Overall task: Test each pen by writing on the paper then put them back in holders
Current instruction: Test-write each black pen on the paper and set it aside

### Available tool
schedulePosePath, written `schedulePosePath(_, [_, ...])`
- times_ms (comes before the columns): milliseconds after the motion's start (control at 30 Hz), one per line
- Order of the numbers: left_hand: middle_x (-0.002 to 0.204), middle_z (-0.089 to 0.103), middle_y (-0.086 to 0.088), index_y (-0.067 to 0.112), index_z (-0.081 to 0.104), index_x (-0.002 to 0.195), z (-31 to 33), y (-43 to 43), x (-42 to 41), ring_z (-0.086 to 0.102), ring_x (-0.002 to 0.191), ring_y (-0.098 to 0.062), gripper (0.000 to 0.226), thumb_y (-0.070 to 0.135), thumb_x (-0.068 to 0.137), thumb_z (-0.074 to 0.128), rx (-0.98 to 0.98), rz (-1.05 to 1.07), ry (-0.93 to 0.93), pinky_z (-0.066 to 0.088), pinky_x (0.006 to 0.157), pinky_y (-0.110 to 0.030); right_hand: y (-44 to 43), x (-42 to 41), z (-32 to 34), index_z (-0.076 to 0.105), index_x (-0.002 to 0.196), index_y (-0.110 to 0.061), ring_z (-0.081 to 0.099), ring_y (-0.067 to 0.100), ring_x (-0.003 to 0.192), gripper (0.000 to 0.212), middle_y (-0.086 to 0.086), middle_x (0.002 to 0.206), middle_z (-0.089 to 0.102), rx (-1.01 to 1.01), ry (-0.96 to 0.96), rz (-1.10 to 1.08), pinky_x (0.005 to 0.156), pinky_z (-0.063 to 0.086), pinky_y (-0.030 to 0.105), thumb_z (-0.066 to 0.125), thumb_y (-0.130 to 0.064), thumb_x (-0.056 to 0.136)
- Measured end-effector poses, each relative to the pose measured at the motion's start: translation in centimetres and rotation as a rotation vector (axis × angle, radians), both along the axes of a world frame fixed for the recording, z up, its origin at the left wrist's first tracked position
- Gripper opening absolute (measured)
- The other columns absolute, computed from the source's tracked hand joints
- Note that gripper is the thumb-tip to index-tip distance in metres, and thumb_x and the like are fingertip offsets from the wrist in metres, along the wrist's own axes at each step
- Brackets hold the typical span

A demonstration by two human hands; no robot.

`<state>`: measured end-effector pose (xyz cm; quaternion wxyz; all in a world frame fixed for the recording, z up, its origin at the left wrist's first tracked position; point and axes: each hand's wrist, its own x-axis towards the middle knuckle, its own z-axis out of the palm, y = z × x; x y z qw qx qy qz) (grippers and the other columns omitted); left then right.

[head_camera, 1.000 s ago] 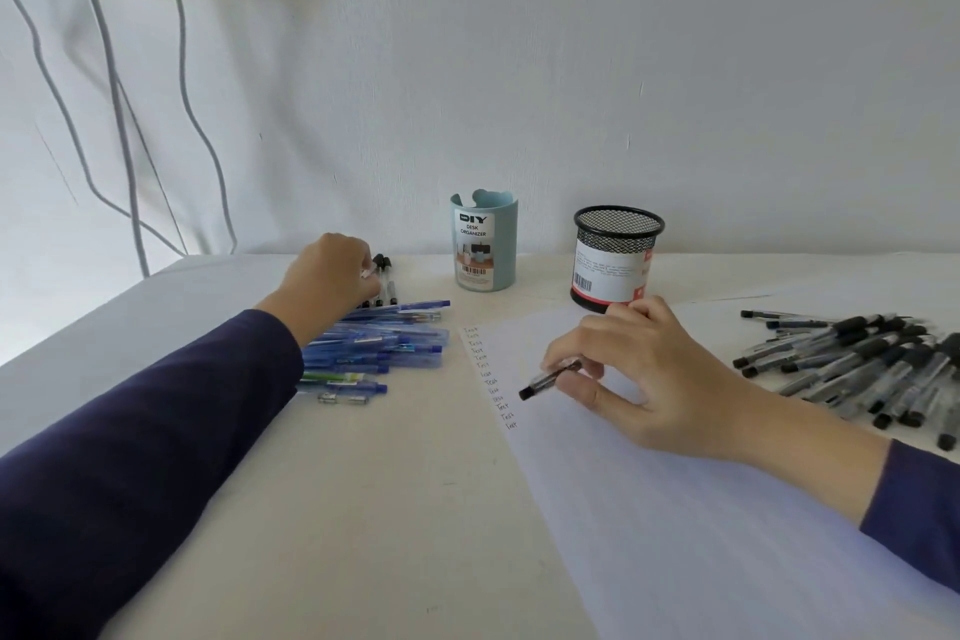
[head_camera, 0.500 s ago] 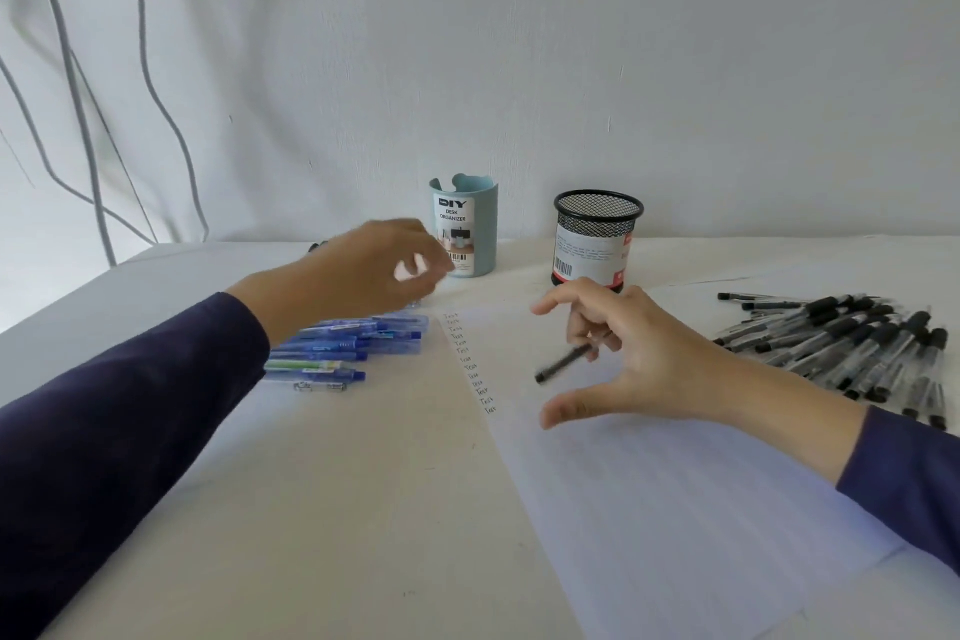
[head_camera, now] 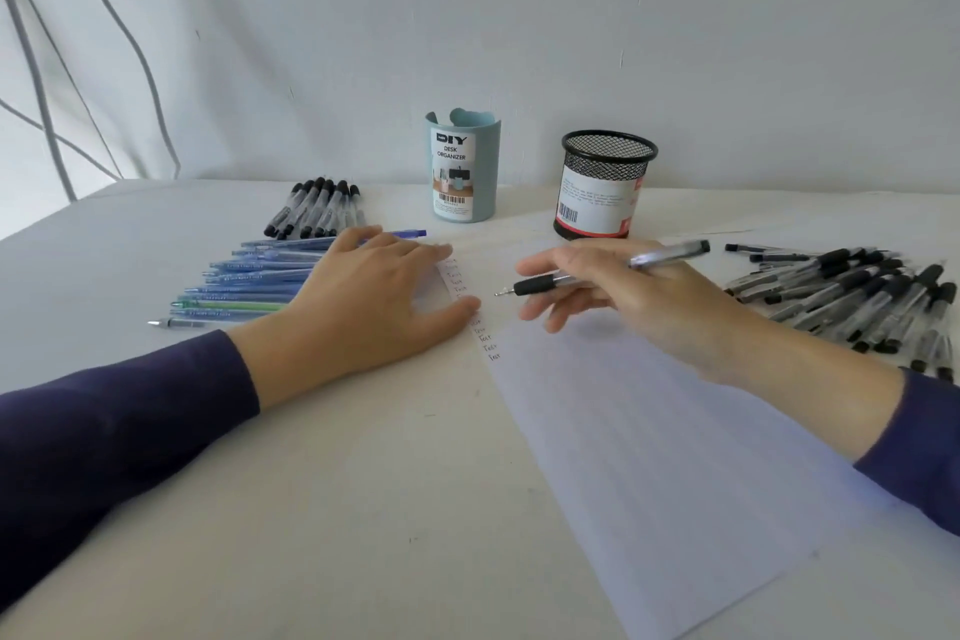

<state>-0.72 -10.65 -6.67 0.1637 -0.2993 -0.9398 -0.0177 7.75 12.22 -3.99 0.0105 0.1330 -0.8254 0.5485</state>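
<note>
My right hand (head_camera: 639, 299) holds a black-grip pen (head_camera: 545, 284) between its fingers, tip pointing left just above the lined paper (head_camera: 649, 442). A column of small written words runs down the paper's left edge. My left hand (head_camera: 379, 301) lies flat, fingers straight, on the paper's top left corner, over the ends of a row of blue pens (head_camera: 249, 281). A small group of black pens (head_camera: 317, 208) lies behind that row. A large pile of black pens (head_camera: 857, 296) lies at the right. The blue holder (head_camera: 462, 166) and the black mesh holder (head_camera: 605, 187) stand upright at the back.
The white table (head_camera: 337, 509) runs up to a white wall, where grey cables (head_camera: 47, 120) hang at the left. One grey pen (head_camera: 176, 323) lies alone in front of the blue row.
My left hand moved from the black pens at the back left down onto the paper's corner. My right hand has turned the pen, so its tip now points left over the paper.
</note>
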Motion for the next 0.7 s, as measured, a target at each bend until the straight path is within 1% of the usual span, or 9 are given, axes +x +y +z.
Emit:
schedulePosePath(33, [0.139, 0.055, 0.013, 0.030, 0.049, 0.140, -0.1, 0.0, 0.0, 0.043, 0.133, -0.011, 0.093, 0.081, 0.073, 0.010, 0.005, 0.004, -0.004, 0.018, 0.117, -0.033, -0.2, 0.0, 0.1, 0.070, 0.108, -0.016, 0.068, 0.017, 0.082, 0.027, 0.003, 0.093, 0.076, -0.009, -0.018, 0.004, 0.084, 0.053, 0.029, 0.044, -0.021, 0.102])
schedulePosePath(67, [0.139, 0.054, 0.014, 0.031, 0.051, 0.138, -0.1, -0.1, -0.1, 0.043, 0.133, -0.010, 0.093, 0.082, 0.072, 0.010, 0.007, 0.002, -0.001, 0.018, 0.117, -0.034, -0.5, -0.1, 0.2, 0.071, 0.103, -0.016, 0.066, 0.015, 0.081, 0.022, 0.002, 0.095, 0.076, -0.013, -0.028, 0.005, 0.079, 0.053, 0.029, 0.049, -0.017, 0.100])
schedulePosePath(133, [0.139, 0.054, 0.017, 0.034, 0.056, 0.132, -0.2, -0.1, -0.1, 0.045, 0.131, -0.010, 0.090, 0.082, 0.072, 0.010, -0.003, -0.013, 0.004, 0.019, 0.117, -0.035, -1.3, -0.3, 0.4, 0.070, 0.088, -0.015, 0.057, 0.012, 0.068, 0.010, 0.001, 0.083, 0.074, -0.026, -0.038, -0.005, 0.065, 0.047, 0.027, 0.061, -0.015, 0.093])
schedulePosePath(167, [0.137, 0.055, 0.017, 0.034, 0.057, 0.130, -0.2, -0.1, -0.1, 0.046, 0.130, -0.010, 0.089, 0.082, 0.072, 0.009, -0.004, -0.019, 0.004, 0.020, 0.117, -0.035, -1.8, -0.4, 0.4, 0.066, 0.078, -0.016, 0.052, 0.011, 0.062, 0.011, 0.000, 0.073, 0.071, -0.017, -0.035, -0.011, 0.060, 0.043, 0.024, 0.067, -0.019, 0.089])
schedulePosePath(267, [0.134, 0.058, 0.015, 0.033, 0.058, 0.128, -0.1, -0.1, -0.1, 0.047, 0.128, -0.012, 0.090, 0.081, 0.070, 0.009, 0.005, -0.023, -0.005, 0.021, 0.116, -0.035, -3.3, -0.4, -0.2, 0.052, 0.060, -0.018, 0.047, 0.005, 0.049, 0.035, -0.003, 0.054, 0.058, 0.072, -0.006, -0.061, 0.050, 0.035, 0.014, 0.075, -0.032, 0.083])
schedulePosePath(333, [0.133, 0.058, 0.014, 0.033, 0.058, 0.128, -0.1, -0.1, -0.1, 0.048, 0.128, -0.012, 0.089, 0.082, 0.071, 0.009, -0.006, -0.020, -0.001, 0.022, 0.116, -0.035, -4.0, -0.6, -0.9, 0.045, 0.054, -0.017, 0.046, 0.006, 0.046, 0.043, -0.003, 0.050, 0.055, 0.074, 0.004, -0.137, 0.047, 0.035, 0.015, 0.074, -0.030, 0.085])
schedulePosePath(433, [0.132, 0.059, 0.013, 0.033, 0.057, 0.127, -0.1, -0.1, -0.1, 0.048, 0.127, -0.013, 0.087, 0.082, 0.072, 0.011, -0.006, -0.011, -0.006, 0.022, 0.114, -0.035, -4.4, -0.9, -1.8, 0.043, 0.052, -0.014, 0.044, 0.008, 0.044, 0.041, 0.000, 0.047, 0.051, 0.042, 0.047, -0.264, 0.049, 0.038, 0.019, 0.068, -0.018, 0.085])
schedulePosePath(500, [0.132, 0.059, 0.012, 0.033, 0.058, 0.126, -0.1, -0.1, -0.1, 0.048, 0.127, -0.014, 0.088, 0.082, 0.071, 0.011, -0.001, -0.008, -0.013, 0.022, 0.114, -0.035, -4.6, -1.0, -2.1, 0.044, 0.053, -0.013, 0.047, 0.009, 0.046, 0.038, 0.001, 0.048, 0.051, 0.032, 0.090, -0.282, 0.053, 0.040, 0.023, 0.067, -0.013, 0.083])
schedulePosePath(700, [0.132, 0.059, 0.010, 0.031, 0.058, 0.127, -0.2, -0.1, 0.0, 0.049, 0.127, -0.017, 0.089, 0.082, 0.070, 0.011, -0.001, -0.008, -0.007, 0.022, 0.112, -0.035, -4.9, -1.0, -2.4, 0.046, 0.056, -0.010, 0.050, 0.006, 0.044, 0.036, -0.003, 0.047, 0.051, 0.039, 0.101, -0.222, 0.045, 0.037, 0.014, 0.069, -0.011, 0.085])
